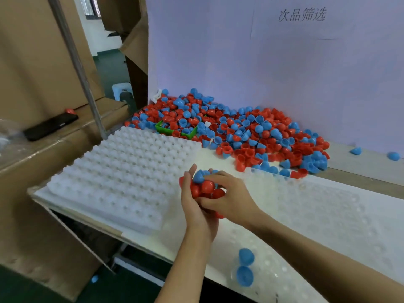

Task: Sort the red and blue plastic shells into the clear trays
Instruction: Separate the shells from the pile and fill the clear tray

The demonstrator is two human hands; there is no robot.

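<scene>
Two blue shells point(245, 266) sitting in the clear tray point(328, 215) at the near right edge of the bench point(360, 165); rest of that tray apparently unfilled, though its transparent pockets are hard to read. Lying to the left, a white dimpled tray stack point(122, 169), showing no shells at all. Heaped at the back against the pale backing sheet point(240, 62), a large mixed pile of red and blue shells point(236, 132), half burying a small green basket point(175, 130). Straying off to the far right, a couple of loose blue shells point(393, 155). Judging from this, sorting barely begun, nearly everything left to place.

Meeting over the middle of the bench, between the two trays, both hands. Cupping a handful of shells point(206, 186), mostly red with a blue one on top, the left hand point(196, 211), palm turned inward, fingers pointing up and away. Reaching across from the right, the right hand point(229, 193), fingers curled over the handful, seemingly picking at a red shell. Forearms extending from the lower edge of view.

Resting on a cardboard box point(43, 62) at far left, a dark phone point(50, 126).
</scene>
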